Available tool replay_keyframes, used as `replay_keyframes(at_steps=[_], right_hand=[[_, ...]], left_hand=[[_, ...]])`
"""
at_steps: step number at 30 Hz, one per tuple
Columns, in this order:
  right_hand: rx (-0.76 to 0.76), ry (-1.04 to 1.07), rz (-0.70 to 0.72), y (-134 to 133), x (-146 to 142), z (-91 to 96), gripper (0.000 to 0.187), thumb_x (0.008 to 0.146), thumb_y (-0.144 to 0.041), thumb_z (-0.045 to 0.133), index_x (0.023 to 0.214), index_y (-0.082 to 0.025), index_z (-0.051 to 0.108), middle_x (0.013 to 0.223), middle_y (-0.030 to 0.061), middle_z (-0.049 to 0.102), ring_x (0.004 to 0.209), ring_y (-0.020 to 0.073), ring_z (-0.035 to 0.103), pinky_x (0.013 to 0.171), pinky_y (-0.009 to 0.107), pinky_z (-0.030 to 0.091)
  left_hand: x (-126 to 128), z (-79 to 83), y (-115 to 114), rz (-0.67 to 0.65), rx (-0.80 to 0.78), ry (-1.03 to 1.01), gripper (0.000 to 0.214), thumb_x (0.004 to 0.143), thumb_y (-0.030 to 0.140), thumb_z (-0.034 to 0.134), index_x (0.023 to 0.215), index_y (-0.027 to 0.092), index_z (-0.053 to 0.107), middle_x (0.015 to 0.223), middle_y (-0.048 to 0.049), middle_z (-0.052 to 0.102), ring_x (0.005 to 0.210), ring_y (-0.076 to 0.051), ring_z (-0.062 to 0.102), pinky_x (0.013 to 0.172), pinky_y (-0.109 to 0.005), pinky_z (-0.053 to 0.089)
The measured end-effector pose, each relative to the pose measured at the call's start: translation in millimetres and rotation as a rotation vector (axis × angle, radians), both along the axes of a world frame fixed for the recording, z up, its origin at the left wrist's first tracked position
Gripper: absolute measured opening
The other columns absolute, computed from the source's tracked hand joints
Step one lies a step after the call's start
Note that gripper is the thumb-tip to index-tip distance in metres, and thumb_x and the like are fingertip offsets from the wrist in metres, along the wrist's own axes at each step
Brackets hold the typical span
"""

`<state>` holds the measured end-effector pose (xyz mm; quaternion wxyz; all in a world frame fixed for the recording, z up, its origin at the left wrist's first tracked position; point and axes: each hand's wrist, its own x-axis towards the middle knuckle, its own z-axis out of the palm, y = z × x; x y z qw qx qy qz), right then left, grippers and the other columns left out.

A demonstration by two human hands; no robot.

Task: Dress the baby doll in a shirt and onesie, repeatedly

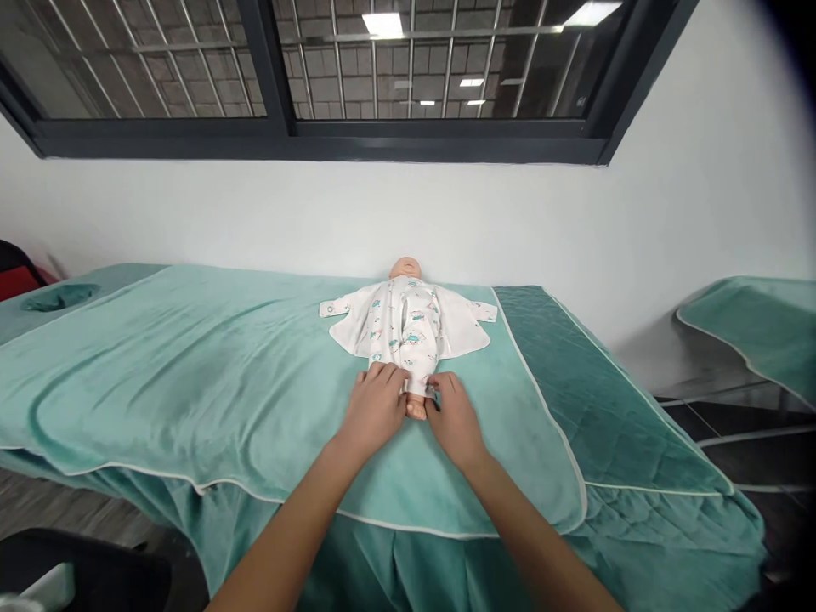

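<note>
A baby doll [406,267] lies on its back on a green blanket [210,365], head toward the wall. It wears a white printed baby jacket [460,319], spread open at the sides with the sleeves out, and printed baby trousers [408,340]. My left hand [377,401] is closed at the lower end of one trouser leg, covering that foot. With fingers and thumb bent together, my right hand [454,416] pinches the cuff of the other leg. Between my hands shows one bare doll foot [416,408].
The blanket covers a bed with a quilted dark green cover [574,382]. Behind it rises a white wall [268,217] with a barred window [414,76]. Another green-covered bed [765,323] stands at the right. A black seat [95,569] is at the lower left.
</note>
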<state>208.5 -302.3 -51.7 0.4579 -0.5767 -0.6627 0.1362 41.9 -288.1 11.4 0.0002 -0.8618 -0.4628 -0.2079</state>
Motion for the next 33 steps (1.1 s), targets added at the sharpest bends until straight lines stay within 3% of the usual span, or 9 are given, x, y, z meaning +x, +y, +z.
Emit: replay_keyframes(at_steps=[5, 8, 12, 15, 21, 24, 27, 30, 33], right_hand=[[-0.038, 0.113, 0.122, 1.1, 5.6, 14.3, 0.011, 0.082, -0.013, 0.048, 0.085, -0.022, 0.053, 0.086, 0.0009, 0.057, 0.084, 0.0189, 0.054, 0.077, 0.032, 0.043], [-0.006, 0.207, 0.193, -4.9, 7.5, 32.0, 0.007, 0.083, -0.016, 0.051, 0.084, -0.022, 0.053, 0.084, -0.0012, 0.057, 0.08, 0.0165, 0.054, 0.075, 0.029, 0.043], [0.004, 0.163, 0.211, -12.0, 11.3, 45.8, 0.007, 0.085, -0.016, 0.049, 0.083, -0.022, 0.053, 0.085, -0.0012, 0.056, 0.08, 0.0158, 0.053, 0.075, 0.029, 0.041], [-0.015, 0.116, 0.205, -17.1, 19.2, 41.9, 0.007, 0.087, -0.017, 0.049, 0.083, -0.022, 0.052, 0.084, -0.0008, 0.055, 0.08, 0.0161, 0.052, 0.074, 0.029, 0.041], [-0.123, -0.009, 0.248, -34.3, 35.5, 25.2, 0.01, 0.088, -0.014, 0.046, 0.086, -0.023, 0.05, 0.087, 0.0004, 0.053, 0.079, 0.0163, 0.051, 0.074, 0.03, 0.042], [-0.199, -0.005, 0.327, -33.0, 45.1, 20.9, 0.015, 0.086, -0.01, 0.045, 0.09, -0.023, 0.052, 0.09, 0.0007, 0.054, 0.08, 0.0161, 0.052, 0.074, 0.03, 0.043], [-0.234, 0.174, 0.356, -18.8, 56.2, 14.8, 0.017, 0.084, -0.011, 0.046, 0.094, -0.023, 0.053, 0.086, -0.0001, 0.054, 0.077, 0.0156, 0.053, 0.071, 0.029, 0.044], [-0.207, 0.331, 0.276, 4.0, 61.6, 6.9, 0.017, 0.083, -0.012, 0.045, 0.095, -0.022, 0.054, 0.082, -0.0001, 0.056, 0.072, 0.0156, 0.054, 0.066, 0.029, 0.045], [-0.042, 0.222, 0.055, 28.6, 57.2, 2.5, 0.019, 0.082, -0.011, 0.043, 0.091, -0.022, 0.056, 0.085, 0.0016, 0.059, 0.076, 0.0172, 0.056, 0.07, 0.031, 0.046]], left_hand=[[6.4, 1.4, 4.8, -0.008, 0.05, 0.114, 0.019, 0.085, 0.011, 0.053, 0.1, 0.023, 0.057, 0.103, -0.0035, 0.067, 0.102, -0.026, 0.054, 0.074, -0.039, 0.034], [8.7, -3.7, 7.5, -0.011, 0.019, 0.013, 0.019, 0.085, 0.012, 0.054, 0.099, 0.024, 0.059, 0.097, -0.002, 0.069, 0.1, -0.024, 0.057, 0.076, -0.038, 0.033], [9.2, -12.8, 9.2, 0.005, -0.08, -0.255, 0.017, 0.082, 0.01, 0.054, 0.092, 0.023, 0.06, 0.086, 0.0002, 0.068, 0.091, -0.021, 0.059, 0.078, -0.036, 0.035], [6.6, -15.0, 0.1, -0.043, -0.066, -0.389, 0.012, 0.084, 0.012, 0.052, 0.087, 0.022, 0.058, 0.082, -0.0004, 0.064, 0.085, -0.019, 0.056, 0.077, -0.034, 0.038], [-2.8, -15.3, -18.7, -0.242, 0.024, -0.33, 0.019, 0.087, 0.01, 0.045, 0.088, 0.022, 0.06, 0.077, -0.0028, 0.062, 0.08, -0.02, 0.053, 0.075, -0.036, 0.039], [-13.8, -20.9, -10.2, -0.216, 0.031, -0.387, 0.018, 0.09, 0.012, 0.046, 0.096, 0.021, 0.06, 0.087, -0.0054, 0.064, 0.086, -0.021, 0.055, 0.078, -0.036, 0.042], [-28.3, -31.7, -1.4, -0.148, -0.014, -0.46, 0.012, 0.094, 0.021, 0.048, 0.099, 0.02, 0.059, 0.094, -0.0066, 0.064, 0.089, -0.021, 0.056, 0.081, -0.036, 0.043], [-41.5, -42.5, -1.7, -0.108, -0.173, -0.535, 0.013, 0.097, 0.027, 0.046, 0.094, 0.021, 0.057, 0.089, -0.0044, 0.063, 0.081, -0.018, 0.056, 0.074, -0.031, 0.044], [-49.6, -46.1, 0.6, -0.038, -0.32, -0.545, 0.025, 0.098, 0.034, 0.043, 0.079, 0.021, 0.052, 0.073, -0.0001, 0.056, 0.067, -0.015, 0.051, 0.065, -0.028, 0.042]])
